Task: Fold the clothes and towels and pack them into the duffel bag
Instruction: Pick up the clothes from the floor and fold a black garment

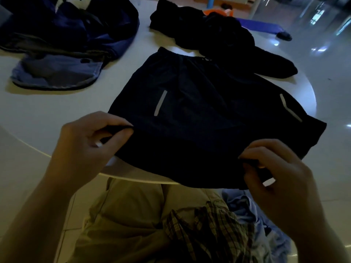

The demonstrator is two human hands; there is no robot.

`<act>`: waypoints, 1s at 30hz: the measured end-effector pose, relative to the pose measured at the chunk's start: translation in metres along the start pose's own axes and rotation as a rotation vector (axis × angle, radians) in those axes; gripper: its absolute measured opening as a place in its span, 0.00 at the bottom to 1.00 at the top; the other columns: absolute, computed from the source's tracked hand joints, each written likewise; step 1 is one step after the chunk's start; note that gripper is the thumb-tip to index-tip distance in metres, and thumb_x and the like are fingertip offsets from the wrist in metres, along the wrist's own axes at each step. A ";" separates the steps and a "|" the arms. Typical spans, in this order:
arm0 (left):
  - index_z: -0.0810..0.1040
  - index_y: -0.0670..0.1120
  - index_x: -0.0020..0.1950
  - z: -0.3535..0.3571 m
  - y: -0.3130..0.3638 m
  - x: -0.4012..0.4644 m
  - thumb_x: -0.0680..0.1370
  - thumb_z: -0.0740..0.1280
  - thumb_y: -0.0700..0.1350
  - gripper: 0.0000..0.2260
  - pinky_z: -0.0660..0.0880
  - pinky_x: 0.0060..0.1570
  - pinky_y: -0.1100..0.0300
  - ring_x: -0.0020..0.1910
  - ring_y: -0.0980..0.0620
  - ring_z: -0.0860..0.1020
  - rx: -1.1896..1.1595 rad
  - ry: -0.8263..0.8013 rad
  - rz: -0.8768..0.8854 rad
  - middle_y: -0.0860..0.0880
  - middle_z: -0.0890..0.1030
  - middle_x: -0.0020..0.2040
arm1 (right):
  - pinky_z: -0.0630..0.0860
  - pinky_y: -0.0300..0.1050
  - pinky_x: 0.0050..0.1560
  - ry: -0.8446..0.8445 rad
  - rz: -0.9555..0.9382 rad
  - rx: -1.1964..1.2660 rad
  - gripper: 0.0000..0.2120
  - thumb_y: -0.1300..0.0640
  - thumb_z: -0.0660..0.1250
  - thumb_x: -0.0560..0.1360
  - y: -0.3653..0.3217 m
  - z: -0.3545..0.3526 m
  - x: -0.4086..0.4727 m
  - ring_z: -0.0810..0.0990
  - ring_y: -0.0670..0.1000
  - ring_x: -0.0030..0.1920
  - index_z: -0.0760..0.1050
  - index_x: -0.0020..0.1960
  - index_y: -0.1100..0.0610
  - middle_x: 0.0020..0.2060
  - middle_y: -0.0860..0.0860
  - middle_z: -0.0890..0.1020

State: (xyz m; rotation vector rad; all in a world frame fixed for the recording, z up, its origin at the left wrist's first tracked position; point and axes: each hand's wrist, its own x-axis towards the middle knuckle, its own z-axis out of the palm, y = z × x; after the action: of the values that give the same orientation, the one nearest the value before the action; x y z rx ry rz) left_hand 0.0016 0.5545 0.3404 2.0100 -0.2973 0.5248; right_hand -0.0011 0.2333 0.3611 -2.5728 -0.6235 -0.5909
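With our left hand [91,137] and right hand [275,168] pinching the black shorts' [190,111] hem at the tabletop's [47,111] near edge, we judge folding comes next.

A round white table [47,118] fills the dim scene, its curved edge bright at the right. Beyond it lies a glossy pale floor [322,59] with light reflections; a purple mat [262,26] lies there, a blue post [209,1] farther back.
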 end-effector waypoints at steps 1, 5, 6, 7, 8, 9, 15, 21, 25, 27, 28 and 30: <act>0.79 0.52 0.52 -0.002 -0.001 -0.003 0.73 0.66 0.51 0.09 0.78 0.49 0.62 0.49 0.53 0.81 -0.008 -0.037 -0.005 0.52 0.82 0.47 | 0.79 0.48 0.38 0.015 0.042 0.000 0.07 0.59 0.64 0.71 -0.003 0.005 -0.004 0.78 0.50 0.40 0.79 0.46 0.59 0.46 0.51 0.78; 0.78 0.62 0.55 -0.009 -0.005 -0.017 0.72 0.64 0.49 0.14 0.77 0.56 0.61 0.54 0.53 0.80 0.048 -0.118 0.017 0.54 0.80 0.52 | 0.75 0.36 0.32 0.091 0.145 -0.028 0.08 0.59 0.65 0.73 -0.018 0.022 -0.012 0.76 0.48 0.35 0.78 0.48 0.61 0.45 0.53 0.78; 0.78 0.63 0.54 -0.009 -0.004 -0.019 0.72 0.63 0.48 0.14 0.76 0.55 0.63 0.54 0.54 0.80 0.051 -0.111 0.017 0.55 0.80 0.52 | 0.73 0.34 0.30 0.092 0.167 -0.035 0.07 0.59 0.67 0.73 -0.023 0.025 -0.012 0.76 0.48 0.33 0.78 0.49 0.62 0.46 0.54 0.78; 0.78 0.62 0.53 -0.007 -0.004 -0.020 0.71 0.63 0.47 0.14 0.76 0.54 0.65 0.53 0.55 0.80 0.047 -0.101 0.018 0.55 0.79 0.52 | 0.72 0.33 0.29 0.086 0.191 -0.038 0.08 0.59 0.70 0.72 -0.027 0.029 -0.012 0.76 0.48 0.32 0.77 0.49 0.61 0.46 0.54 0.77; 0.78 0.61 0.52 -0.005 -0.003 -0.022 0.71 0.63 0.47 0.13 0.76 0.53 0.66 0.52 0.56 0.79 0.050 -0.093 0.026 0.56 0.79 0.51 | 0.71 0.32 0.28 0.070 0.205 -0.036 0.10 0.59 0.71 0.70 -0.031 0.032 -0.012 0.76 0.48 0.32 0.76 0.49 0.61 0.46 0.54 0.77; 0.77 0.59 0.53 -0.004 -0.001 -0.022 0.72 0.63 0.47 0.12 0.76 0.52 0.67 0.52 0.57 0.79 0.066 -0.088 0.044 0.56 0.79 0.50 | 0.71 0.33 0.27 0.055 0.203 -0.032 0.11 0.61 0.72 0.68 -0.033 0.033 -0.012 0.76 0.48 0.32 0.76 0.50 0.61 0.46 0.54 0.76; 0.77 0.52 0.53 -0.021 -0.021 -0.021 0.75 0.63 0.48 0.08 0.76 0.54 0.61 0.52 0.61 0.77 0.242 -0.053 0.137 0.66 0.76 0.53 | 0.69 0.34 0.33 0.033 0.161 -0.133 0.20 0.74 0.73 0.63 -0.031 0.013 -0.019 0.74 0.49 0.35 0.76 0.52 0.64 0.48 0.58 0.77; 0.80 0.47 0.51 -0.024 -0.018 -0.042 0.74 0.63 0.46 0.10 0.76 0.48 0.66 0.48 0.58 0.77 0.331 -0.150 0.145 0.58 0.76 0.52 | 0.78 0.45 0.32 -0.060 -0.041 -0.290 0.10 0.65 0.62 0.72 -0.016 0.017 -0.039 0.80 0.54 0.34 0.79 0.50 0.65 0.44 0.59 0.81; 0.82 0.39 0.52 -0.021 -0.018 -0.045 0.76 0.63 0.42 0.11 0.79 0.42 0.53 0.47 0.46 0.80 0.602 -0.086 0.227 0.43 0.80 0.51 | 0.77 0.40 0.34 -0.034 -0.063 -0.197 0.15 0.62 0.55 0.74 -0.023 0.020 -0.033 0.79 0.52 0.33 0.79 0.50 0.66 0.47 0.61 0.81; 0.82 0.38 0.51 -0.019 -0.014 -0.044 0.76 0.63 0.40 0.11 0.79 0.40 0.51 0.45 0.43 0.80 0.673 -0.066 0.240 0.40 0.81 0.50 | 0.77 0.39 0.35 -0.063 -0.075 -0.176 0.16 0.62 0.55 0.73 -0.026 0.020 -0.031 0.80 0.51 0.34 0.79 0.49 0.65 0.46 0.60 0.81; 0.83 0.38 0.51 -0.019 -0.014 -0.043 0.76 0.62 0.40 0.11 0.79 0.40 0.50 0.46 0.42 0.80 0.687 -0.075 0.240 0.41 0.81 0.50 | 0.78 0.40 0.34 -0.096 -0.080 -0.186 0.15 0.61 0.55 0.73 -0.025 0.020 -0.030 0.80 0.51 0.35 0.79 0.49 0.65 0.45 0.59 0.81; 0.82 0.41 0.52 -0.021 -0.016 -0.044 0.76 0.61 0.42 0.13 0.79 0.44 0.48 0.48 0.43 0.80 0.679 -0.137 0.211 0.42 0.80 0.53 | 0.79 0.43 0.32 -0.173 -0.142 -0.233 0.14 0.58 0.55 0.75 -0.021 0.019 -0.030 0.81 0.52 0.36 0.78 0.50 0.61 0.44 0.57 0.81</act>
State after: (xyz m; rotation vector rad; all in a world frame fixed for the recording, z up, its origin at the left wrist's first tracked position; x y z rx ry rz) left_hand -0.0356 0.5803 0.3151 2.6981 -0.4628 0.6844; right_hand -0.0301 0.2501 0.3374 -2.8366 -0.8462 -0.5157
